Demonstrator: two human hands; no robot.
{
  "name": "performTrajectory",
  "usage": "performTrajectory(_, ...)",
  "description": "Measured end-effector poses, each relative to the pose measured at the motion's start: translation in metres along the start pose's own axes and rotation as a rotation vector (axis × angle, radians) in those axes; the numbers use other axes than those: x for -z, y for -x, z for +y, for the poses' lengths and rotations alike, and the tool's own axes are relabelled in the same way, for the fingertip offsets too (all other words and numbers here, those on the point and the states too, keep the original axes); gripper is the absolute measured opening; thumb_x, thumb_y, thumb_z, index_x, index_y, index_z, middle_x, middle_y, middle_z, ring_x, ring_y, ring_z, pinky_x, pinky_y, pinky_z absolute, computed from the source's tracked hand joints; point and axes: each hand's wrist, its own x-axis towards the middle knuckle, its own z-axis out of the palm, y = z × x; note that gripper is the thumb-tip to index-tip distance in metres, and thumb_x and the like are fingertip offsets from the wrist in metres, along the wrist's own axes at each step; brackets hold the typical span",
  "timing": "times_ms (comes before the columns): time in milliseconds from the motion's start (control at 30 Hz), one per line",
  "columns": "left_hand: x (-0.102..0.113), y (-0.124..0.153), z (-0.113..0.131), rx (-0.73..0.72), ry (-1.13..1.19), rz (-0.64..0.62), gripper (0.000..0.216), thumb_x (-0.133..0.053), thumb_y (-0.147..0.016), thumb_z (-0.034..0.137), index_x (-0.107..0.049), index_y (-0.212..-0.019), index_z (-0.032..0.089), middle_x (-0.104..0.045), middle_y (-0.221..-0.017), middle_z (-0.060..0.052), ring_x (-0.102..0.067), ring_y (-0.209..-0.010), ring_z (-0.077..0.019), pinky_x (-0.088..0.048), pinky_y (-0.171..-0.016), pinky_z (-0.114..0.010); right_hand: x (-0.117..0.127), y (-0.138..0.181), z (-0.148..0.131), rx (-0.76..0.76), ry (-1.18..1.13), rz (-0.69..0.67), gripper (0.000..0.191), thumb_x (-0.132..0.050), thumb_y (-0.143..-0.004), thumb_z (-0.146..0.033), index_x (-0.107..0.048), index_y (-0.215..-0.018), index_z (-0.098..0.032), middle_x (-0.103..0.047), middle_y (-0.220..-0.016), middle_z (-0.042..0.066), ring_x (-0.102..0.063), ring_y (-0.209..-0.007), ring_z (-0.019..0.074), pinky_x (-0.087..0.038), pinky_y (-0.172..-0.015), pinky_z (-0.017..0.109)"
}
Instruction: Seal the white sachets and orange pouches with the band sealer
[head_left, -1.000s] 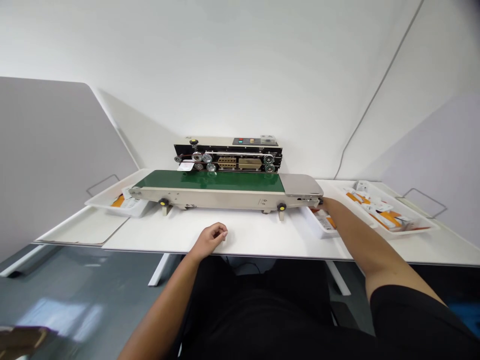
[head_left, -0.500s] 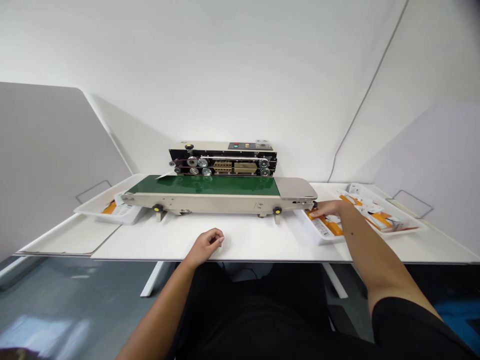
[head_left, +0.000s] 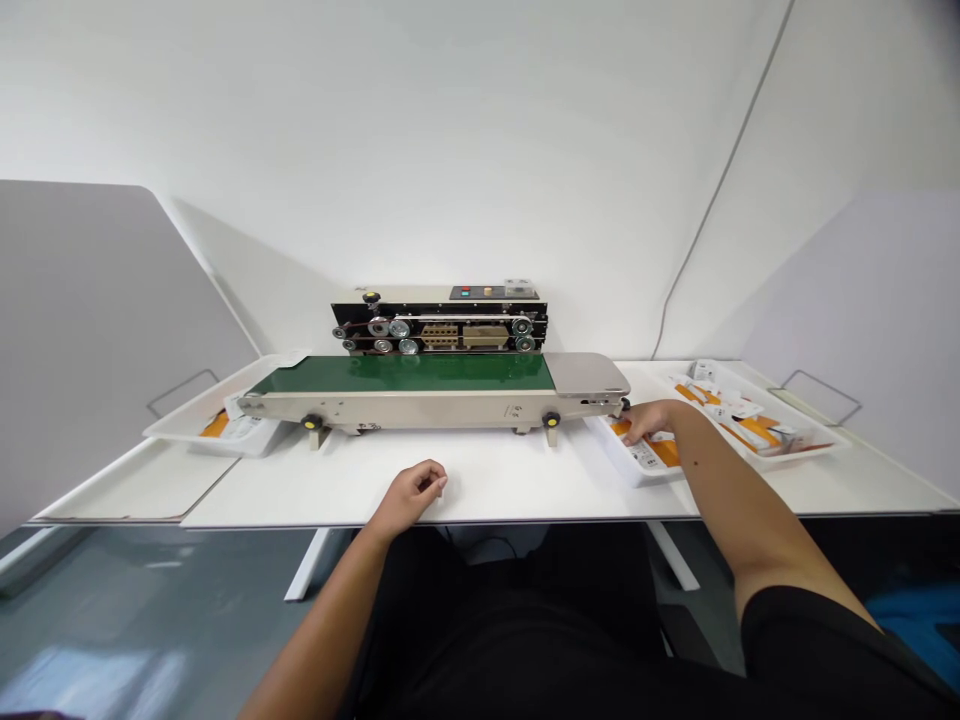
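Note:
My right hand (head_left: 646, 422) reaches down over a white tray (head_left: 613, 440) holding white-and-orange packets, its fingers apart and touching the packets. Nothing is visibly held in it. My left hand (head_left: 409, 497) lies curled and empty at the table's front edge, well away from the machine. Ahead stands a beige band sealer (head_left: 440, 330) with exposed wheels and a control panel, and its green conveyor belt (head_left: 401, 373) runs in front. A white packet (head_left: 295, 358) sits at the belt's far left end.
A second white tray (head_left: 780, 432) of packets lies behind the near one on the right. Another tray (head_left: 240, 432) with packets stands left of the sealer. Grey partitions (head_left: 97, 340) flank the white table (head_left: 480, 480), and a cable runs down the wall.
My right hand has come away from the sealer's right end and down onto the near tray's packets. The white packet has travelled left along the belt. My left hand has barely moved.

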Motion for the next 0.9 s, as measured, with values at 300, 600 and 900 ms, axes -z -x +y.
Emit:
performTrajectory(300,0.000,0.001,0.000,-0.002,-0.022,0.002,0.020,-0.060,-0.094,0.039,-0.064,-0.088,0.020,-0.065,-0.071,0.000,-0.058,-0.066,-0.0174,-0.042,-0.064,-0.026,-0.001,-0.002,0.005,-0.016,-0.003,-0.005,0.084,-0.092,-0.047,-0.021,-0.066,-0.127,-0.018,-0.074,-0.117,0.012,-0.070,-0.112,0.0310,-0.056,-0.097,0.041)
performTrajectory(600,0.000,0.001,0.000,-0.009,-0.056,-0.001,0.021,-0.058,-0.095,0.039,-0.063,-0.088,0.020,-0.065,-0.071,0.001,-0.058,-0.067,-0.0167,-0.043,-0.065,-0.025,-0.003,0.006,0.009,0.161,-0.171,0.050,0.076,-0.091,-0.055,-0.019,-0.067,-0.126,-0.015,-0.074,-0.116,0.015,-0.071,-0.109,0.0300,-0.052,-0.104,0.039)
performTrajectory(900,-0.001,0.002,-0.001,-0.018,-0.085,0.002,0.020,-0.057,-0.095,0.038,-0.063,-0.088,0.020,-0.065,-0.069,0.002,-0.058,-0.065,-0.0163,-0.042,-0.063,-0.025,0.015,0.010,0.007,0.113,-0.449,0.731,0.098,-0.089,-0.066,-0.020,-0.040,-0.152,-0.016,-0.073,-0.116,0.020,-0.074,-0.077,0.0232,-0.060,-0.064,0.030)
